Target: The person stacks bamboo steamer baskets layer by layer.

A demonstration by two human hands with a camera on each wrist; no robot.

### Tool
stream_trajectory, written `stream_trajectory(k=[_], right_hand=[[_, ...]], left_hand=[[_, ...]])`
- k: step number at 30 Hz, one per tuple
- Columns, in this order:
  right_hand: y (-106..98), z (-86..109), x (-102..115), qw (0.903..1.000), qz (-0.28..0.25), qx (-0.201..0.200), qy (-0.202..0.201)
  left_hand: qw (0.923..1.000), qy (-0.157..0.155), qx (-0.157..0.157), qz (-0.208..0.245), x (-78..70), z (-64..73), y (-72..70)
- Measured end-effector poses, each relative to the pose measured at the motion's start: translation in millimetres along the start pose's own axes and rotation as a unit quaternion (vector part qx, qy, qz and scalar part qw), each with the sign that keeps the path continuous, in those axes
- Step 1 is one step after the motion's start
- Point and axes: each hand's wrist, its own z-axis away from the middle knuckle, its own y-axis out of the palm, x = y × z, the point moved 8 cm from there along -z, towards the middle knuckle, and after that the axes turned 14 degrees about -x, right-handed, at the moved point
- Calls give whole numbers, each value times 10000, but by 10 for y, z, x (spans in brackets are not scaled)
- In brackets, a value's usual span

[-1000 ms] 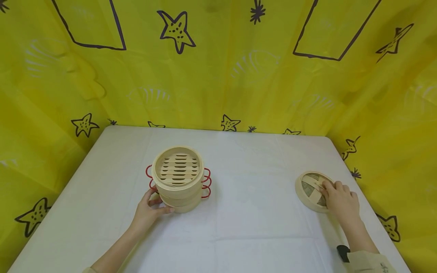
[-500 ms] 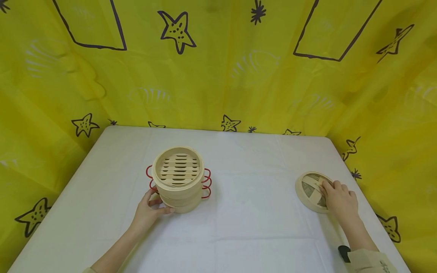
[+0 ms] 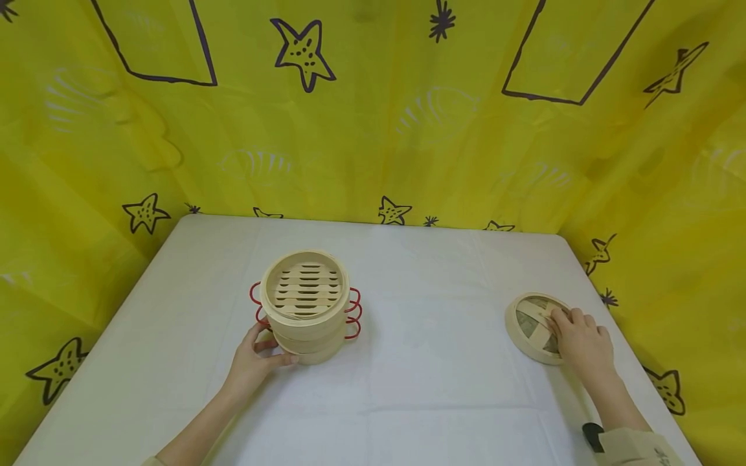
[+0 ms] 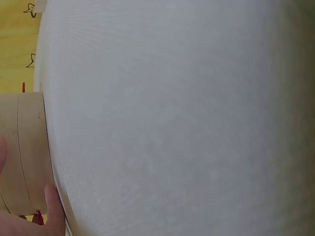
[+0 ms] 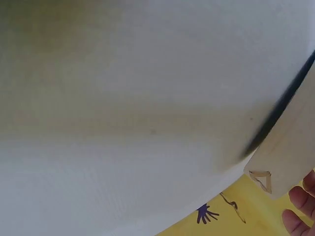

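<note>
A bamboo steamer (image 3: 309,336) of stacked round tiers, with red loop handles on its sides, stands on the table left of centre. Its slatted top tier lies uncovered. My left hand (image 3: 256,359) grips the lower left side, the thumb along the front of the base; in the left wrist view the thumb (image 4: 54,209) lies against the lowest tier. Over at the right, my right hand (image 3: 585,343) pinches the top of the woven steamer lid (image 3: 524,333). Part of the lid is hidden under that hand. The right wrist view catches the lid's rim (image 5: 285,147) and several fingertips (image 5: 300,201).
A white cloth (image 3: 419,362) with fold creases covers the table. Yellow curtains (image 3: 350,149) with starfish drawings stand behind it and along both sides. A small black object (image 3: 592,437) shows beside the right sleeve.
</note>
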Motion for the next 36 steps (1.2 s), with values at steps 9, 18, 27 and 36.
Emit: stream_trajectory(k=[9,18,27,36], right_hand=[[-109,-81,57,9995,47,-252,-184],[-179,-236,223,9990,91,-205,-397],[-300,-393,470,9976,48,-79,-680],[-412,-520,730,9943,27,-271,-1031]], left_hand=[[10000,-19,14,35,11,-4,4],[10000,-48,14,41,20,-8,-1],[10000,-30,-23,56,14,-12,-4],[10000,-22,-18,43,-6,3,-6]])
